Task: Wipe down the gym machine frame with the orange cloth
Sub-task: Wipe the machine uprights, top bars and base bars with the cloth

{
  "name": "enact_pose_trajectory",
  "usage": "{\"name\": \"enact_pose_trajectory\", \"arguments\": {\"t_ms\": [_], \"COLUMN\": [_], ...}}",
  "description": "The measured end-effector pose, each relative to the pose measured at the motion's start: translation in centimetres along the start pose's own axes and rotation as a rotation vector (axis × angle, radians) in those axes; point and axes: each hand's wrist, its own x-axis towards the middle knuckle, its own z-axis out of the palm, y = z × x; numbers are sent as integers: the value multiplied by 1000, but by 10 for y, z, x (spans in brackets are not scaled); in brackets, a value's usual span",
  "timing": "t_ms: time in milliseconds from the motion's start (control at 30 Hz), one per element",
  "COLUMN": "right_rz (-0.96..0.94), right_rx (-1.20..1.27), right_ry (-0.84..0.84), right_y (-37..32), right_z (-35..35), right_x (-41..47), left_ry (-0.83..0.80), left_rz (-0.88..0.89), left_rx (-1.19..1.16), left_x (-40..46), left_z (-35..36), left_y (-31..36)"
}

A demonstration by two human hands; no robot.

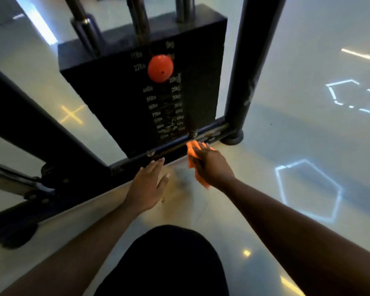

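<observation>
The dark gym machine frame [171,146] has a low crossbar running along the floor below the weight stack. My right hand [212,165] holds the orange cloth [193,150] against the right part of this bar, and the cloth's tail hangs under my palm. My left hand [149,184] hovers flat with fingers straight just in front of the bar, near its left part, holding nothing.
A black weight stack [126,92] with a red selector knob [160,68] rises behind the bar. An upright post [246,71] stands at the right and a slanted beam [41,129] at the left. My dark-clad knee [169,263] is below. Glossy floor [308,146] spreads to the right.
</observation>
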Motion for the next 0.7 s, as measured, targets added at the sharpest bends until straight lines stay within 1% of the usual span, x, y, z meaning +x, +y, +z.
{"name": "enact_pose_trajectory", "arguments": {"t_ms": [67, 133, 233, 333, 433, 533, 600, 700], "right_rz": [7, -24, -54, -32, -36, -67, -140, -322], "right_rx": [2, -4, -28, -5, 10, -95, -172, -344], "right_ry": [-23, -51, 18, 67, 137, 243, 262, 231], "right_y": [23, 46, 72, 80, 74, 80, 100, 143], "right_z": [-20, -27, -19, 8, 47, 75, 72, 46], "right_x": [0, 8, 34, 52, 61, 69, 79, 91], "left_ry": [14, 37, 55, 76, 112, 169, 219, 287], "left_rz": [24, 38, 33, 17, -18, -74, -64, -42], "left_rx": [-20, -23, -8, 41, 18, 14, 59, 159], "left_x": [16, 43, 84, 113, 138, 150, 153, 147], "left_z": [-7, -3, 18, 42, 61, 76, 84, 95], "left_y": [27, 43, 49, 42, 30, 26, 25, 25]}}
